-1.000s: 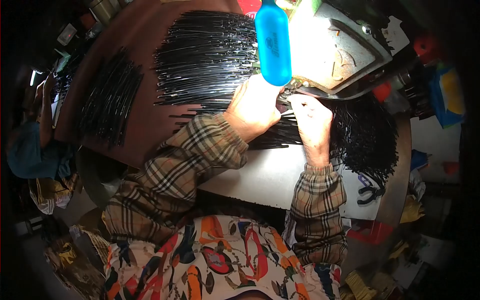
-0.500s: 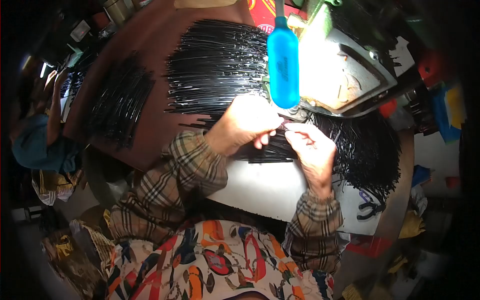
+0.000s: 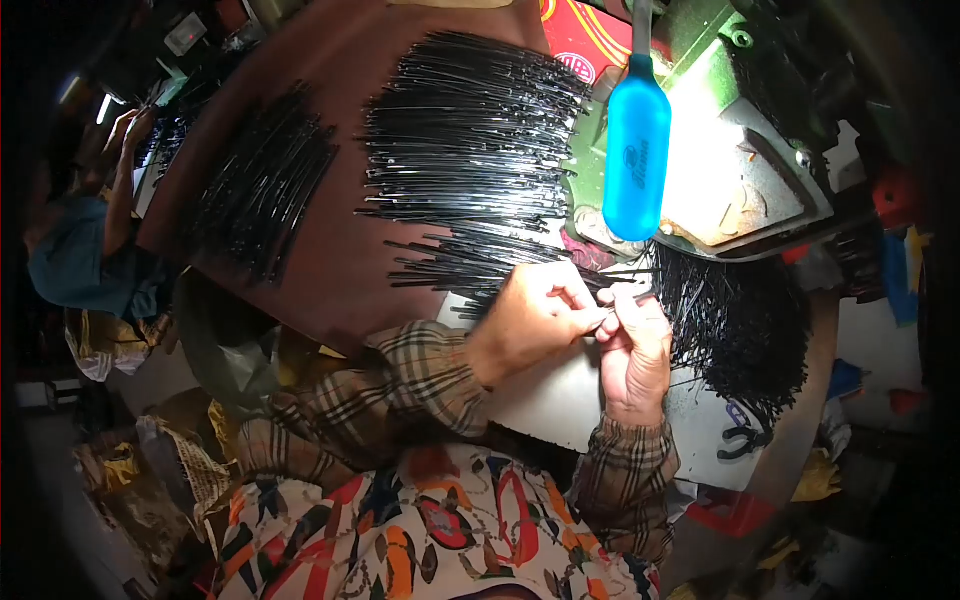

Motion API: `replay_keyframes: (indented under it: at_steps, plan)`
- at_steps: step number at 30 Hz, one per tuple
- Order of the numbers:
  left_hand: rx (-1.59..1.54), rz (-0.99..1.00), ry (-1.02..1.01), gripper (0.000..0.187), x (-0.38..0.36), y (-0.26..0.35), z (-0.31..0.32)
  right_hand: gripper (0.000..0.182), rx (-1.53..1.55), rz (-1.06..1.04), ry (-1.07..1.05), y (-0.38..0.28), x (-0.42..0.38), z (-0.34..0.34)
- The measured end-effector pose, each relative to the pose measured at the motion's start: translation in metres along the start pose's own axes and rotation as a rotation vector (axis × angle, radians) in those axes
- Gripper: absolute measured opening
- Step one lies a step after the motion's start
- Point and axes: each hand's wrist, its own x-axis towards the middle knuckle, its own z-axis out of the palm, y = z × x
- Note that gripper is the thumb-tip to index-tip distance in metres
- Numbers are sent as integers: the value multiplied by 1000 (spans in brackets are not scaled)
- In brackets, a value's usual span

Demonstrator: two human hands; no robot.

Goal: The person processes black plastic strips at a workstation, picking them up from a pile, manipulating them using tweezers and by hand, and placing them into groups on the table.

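Note:
My left hand (image 3: 535, 318) and my right hand (image 3: 638, 352) meet over the white work surface (image 3: 545, 400), fingertips pinched together. Between them is something small and thin that I cannot make out. Just beyond the left hand lies a loose row of thin black cable-like strands (image 3: 460, 265), partly hidden by that hand. Farther back a larger pile of the same strands (image 3: 470, 130), with shiny ends, is spread out. Beside the right hand a dense dark bundle of strands (image 3: 745, 340) hangs over the table's right part.
A blue bulb-shaped piece (image 3: 637, 150) hangs before a brightly lit green machine (image 3: 705, 110) with a metal plate. Another strand pile (image 3: 260, 185) lies on the brown surface. Black-handled pliers (image 3: 745, 440) rest at right. A co-worker in a blue-green top (image 3: 90, 260) sits at far left.
Both hands have drawn back from the machine toward my body and come closer together, still pinching. The view has shifted, so the table and machine appear farther right.

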Motion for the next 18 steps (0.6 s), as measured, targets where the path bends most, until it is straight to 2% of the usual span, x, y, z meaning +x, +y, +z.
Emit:
replay_keyframes:
  at_steps: [2, 4, 6, 7, 10, 11, 16, 18]
  plan:
    - [335, 223, 32, 10, 4, -2, -12, 8, -93, -52, -36, 4, 2, -5]
    - [746, 551, 295, 2, 12, 17, -38, 7, -222, -113, -43, 0, 1, 0]
    - [1109, 680, 387, 6, 29, 16, -67, 6, -209, -96, -17, 1, 3, -1]
    - [1126, 697, 354, 11, 37, 11, -77, 6, -211, -98, -14, 1, 4, -2]
    - [1236, 582, 342, 8, 39, 3, -75, 7, -246, -109, -11, 2, 4, -2]
    - [1243, 595, 322, 13, 40, 1, -77, 6, -249, -103, -13, 3, 4, -4]
    - [1206, 718, 320, 12, 46, 8, -83, 8, -285, -65, -28, 3, 1, -5]
    - [1236, 785, 290, 13, 48, 17, -85, 10, -409, -88, -47, 1, 1, -2]
